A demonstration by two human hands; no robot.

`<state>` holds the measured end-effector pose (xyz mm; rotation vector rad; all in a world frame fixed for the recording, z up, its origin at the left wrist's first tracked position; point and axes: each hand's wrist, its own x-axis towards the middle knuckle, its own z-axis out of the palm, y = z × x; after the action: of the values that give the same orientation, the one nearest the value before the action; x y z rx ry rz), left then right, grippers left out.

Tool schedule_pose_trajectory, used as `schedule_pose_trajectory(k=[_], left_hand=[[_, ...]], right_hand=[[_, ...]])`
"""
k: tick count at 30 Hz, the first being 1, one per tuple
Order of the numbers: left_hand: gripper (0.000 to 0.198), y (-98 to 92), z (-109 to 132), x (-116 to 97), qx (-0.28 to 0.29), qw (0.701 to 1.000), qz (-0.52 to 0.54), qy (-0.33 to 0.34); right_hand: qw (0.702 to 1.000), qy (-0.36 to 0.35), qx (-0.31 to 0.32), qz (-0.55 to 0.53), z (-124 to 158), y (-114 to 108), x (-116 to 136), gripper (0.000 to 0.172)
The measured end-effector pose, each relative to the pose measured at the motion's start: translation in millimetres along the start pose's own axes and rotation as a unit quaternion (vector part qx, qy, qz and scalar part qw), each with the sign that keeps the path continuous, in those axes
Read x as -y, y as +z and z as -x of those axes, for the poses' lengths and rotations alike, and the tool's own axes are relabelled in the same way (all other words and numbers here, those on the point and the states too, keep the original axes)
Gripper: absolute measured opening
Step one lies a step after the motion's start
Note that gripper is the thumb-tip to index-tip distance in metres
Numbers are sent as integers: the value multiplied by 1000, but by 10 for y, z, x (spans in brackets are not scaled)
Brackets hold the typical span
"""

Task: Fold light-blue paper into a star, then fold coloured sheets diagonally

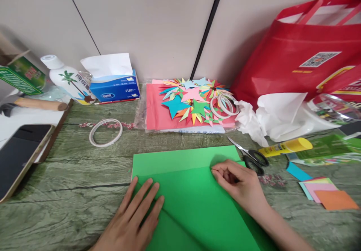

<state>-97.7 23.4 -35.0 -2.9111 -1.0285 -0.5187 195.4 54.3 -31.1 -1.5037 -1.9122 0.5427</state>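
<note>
Large green paper (194, 198) lies on the table in front of me, one sheet overlapping another green sheet (183, 159) whose far strip shows beyond it. My left hand (141, 211) rests on the left part of the paper with its fingers spread. At the upper right, my right hand (239, 183) pinches the far edge of the top sheet between thumb and index finger. Scissors with black handles (254, 161) lie just beyond my right hand, partly beside the paper's corner.
Paper stars (199, 106) and tape rolls (224, 105) lie on a red paper pack (153, 108). Another tape roll (105, 132), a tissue pack (114, 87), a white bottle (67, 78) and a phone (22, 153) are leftward. A glue stick (286, 147), coloured slips (335, 198) and a red bag (282, 55) are rightward.
</note>
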Motion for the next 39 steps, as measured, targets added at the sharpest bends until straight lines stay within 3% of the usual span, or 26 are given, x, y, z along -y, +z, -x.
schedule_pose_trajectory(k=[22, 28, 33, 39], left_hand=[[37, 7, 47, -5, 16, 999, -40, -8], [52, -81, 42, -28, 79, 993, -84, 10], [44, -80, 52, -14, 55, 994, -88, 29], [40, -101, 36, -52, 83, 995, -62, 1]], right_hand=[[999, -26, 10, 33, 6, -9, 31, 16], [998, -42, 14, 36, 30, -3, 16, 15], [999, -42, 12, 32, 34, 1, 14, 14], [998, -46, 5, 37, 22, -4, 30, 13]])
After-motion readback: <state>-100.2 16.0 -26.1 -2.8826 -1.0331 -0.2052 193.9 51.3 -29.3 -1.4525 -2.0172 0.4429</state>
